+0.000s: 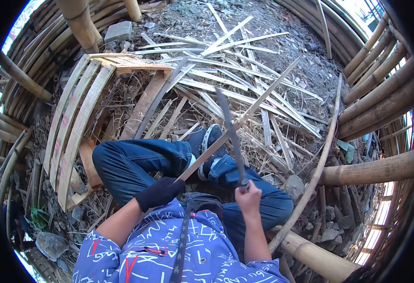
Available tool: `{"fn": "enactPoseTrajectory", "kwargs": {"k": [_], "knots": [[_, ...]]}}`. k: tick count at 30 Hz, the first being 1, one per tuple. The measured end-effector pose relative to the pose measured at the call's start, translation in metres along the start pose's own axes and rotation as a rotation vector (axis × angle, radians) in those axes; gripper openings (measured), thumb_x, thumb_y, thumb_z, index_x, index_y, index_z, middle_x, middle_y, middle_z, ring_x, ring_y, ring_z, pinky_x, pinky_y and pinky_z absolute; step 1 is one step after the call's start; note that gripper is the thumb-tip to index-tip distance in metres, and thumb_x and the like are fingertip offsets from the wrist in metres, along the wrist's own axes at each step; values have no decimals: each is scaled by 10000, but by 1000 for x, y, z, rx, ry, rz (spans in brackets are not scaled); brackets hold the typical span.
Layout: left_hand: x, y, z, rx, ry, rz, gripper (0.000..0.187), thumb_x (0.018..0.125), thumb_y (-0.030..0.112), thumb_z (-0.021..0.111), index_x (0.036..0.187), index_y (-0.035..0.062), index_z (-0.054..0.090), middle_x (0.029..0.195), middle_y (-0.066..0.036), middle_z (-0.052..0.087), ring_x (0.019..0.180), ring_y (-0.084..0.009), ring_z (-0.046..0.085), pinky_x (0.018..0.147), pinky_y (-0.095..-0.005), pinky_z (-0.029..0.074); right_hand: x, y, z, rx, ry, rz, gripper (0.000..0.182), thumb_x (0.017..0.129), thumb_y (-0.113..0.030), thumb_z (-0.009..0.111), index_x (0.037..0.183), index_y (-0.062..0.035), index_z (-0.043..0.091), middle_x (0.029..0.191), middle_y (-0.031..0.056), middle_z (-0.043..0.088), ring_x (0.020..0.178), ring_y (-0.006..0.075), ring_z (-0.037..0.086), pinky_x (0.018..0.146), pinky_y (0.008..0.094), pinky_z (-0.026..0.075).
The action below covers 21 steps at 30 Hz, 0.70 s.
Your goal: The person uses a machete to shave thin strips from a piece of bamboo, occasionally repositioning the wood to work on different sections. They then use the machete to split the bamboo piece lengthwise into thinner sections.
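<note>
Gloved left hand (pixel 160 192) clenched round bamboo strip (pixel 244 113); right hand (pixel 247 195) gripped knife (pixel 230 134), blade crossing strip.

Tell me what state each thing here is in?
Left hand: gloved, closed around the strip's near end.
Right hand: bare, closed on the knife handle.
Bamboo strip: long, slanting up and away over the legs.
Knife: raised, blade crossing the strip.
Cut strips: scattered loose on the ground.
Curved slats: lying side by side at left.

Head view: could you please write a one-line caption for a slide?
Gloved left hand holds a bamboo strip; right hand grips a blade.
</note>
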<state>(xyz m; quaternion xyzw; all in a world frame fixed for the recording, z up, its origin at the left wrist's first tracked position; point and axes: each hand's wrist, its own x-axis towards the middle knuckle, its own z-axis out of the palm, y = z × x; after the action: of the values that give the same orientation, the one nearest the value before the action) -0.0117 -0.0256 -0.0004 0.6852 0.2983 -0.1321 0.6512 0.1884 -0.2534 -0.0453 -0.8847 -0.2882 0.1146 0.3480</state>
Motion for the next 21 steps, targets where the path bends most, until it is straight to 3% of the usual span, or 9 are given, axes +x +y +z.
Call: {"fn": "enactPoseTrajectory", "kwargs": {"k": [3,7,9,12,14,15,17,19,21], "knots": [[-1,8,5,-12,-11,54,441,950,391,466,663,57,500,539,19,450,452,-79,405,407,-282,302,-12,-18,6,19,-29,-87,120,699,-96,642,725,-46,536,625,177,585,623,387,610,554,464,478],[-10,25,3,23,-128,-46,460,964,382,435,795,-34,533,595,-44,502,574,-149,470,553,-363,384,21,5,0,-173,105,-233,96,683,-77,626,724,-57,540,625,163,598,602,366,617,542,456,477],[-15,27,5,67,-110,6,456,967,384,434,783,-22,529,584,-20,483,557,-131,458,533,-347,378,49,28,-25,-213,116,44,99,670,-77,622,733,-53,549,608,162,600,597,372,618,549,463,484],[-5,24,6,-35,-125,8,392,955,374,471,728,57,512,554,18,465,473,-89,430,433,-281,320,47,18,-24,-197,113,16,112,667,-104,634,731,-51,559,601,166,602,600,386,616,559,472,489],[13,-1,3,251,-15,435,399,953,379,468,723,57,517,553,9,476,481,-88,438,427,-280,312,32,-8,-12,-48,49,-44,130,663,-143,646,717,-58,565,623,172,608,611,389,617,573,469,494],[13,6,4,250,-28,436,399,953,379,468,723,57,517,553,9,476,481,-88,438,427,-280,312,25,-19,-12,6,-1,-49,138,661,-155,651,713,-60,566,624,171,605,614,389,617,574,467,494],[3,28,7,-55,-149,-17,377,954,365,460,738,61,519,543,9,461,453,-99,439,404,-281,294,26,-13,-12,-78,-5,-135,137,660,-155,652,714,-62,567,621,167,600,618,385,617,573,460,495],[-5,36,2,-36,-163,-76,374,953,364,460,736,64,514,536,14,446,433,-102,432,393,-276,288,42,14,-8,-280,83,-221,113,664,-151,651,697,-72,578,610,152,589,626,371,622,567,450,496],[-9,36,2,-21,-165,-134,371,953,362,460,735,66,509,530,20,431,414,-105,424,383,-271,283,67,33,-34,-254,111,96,90,684,-149,625,689,-62,603,635,176,617,622,380,625,587,469,506]]}}
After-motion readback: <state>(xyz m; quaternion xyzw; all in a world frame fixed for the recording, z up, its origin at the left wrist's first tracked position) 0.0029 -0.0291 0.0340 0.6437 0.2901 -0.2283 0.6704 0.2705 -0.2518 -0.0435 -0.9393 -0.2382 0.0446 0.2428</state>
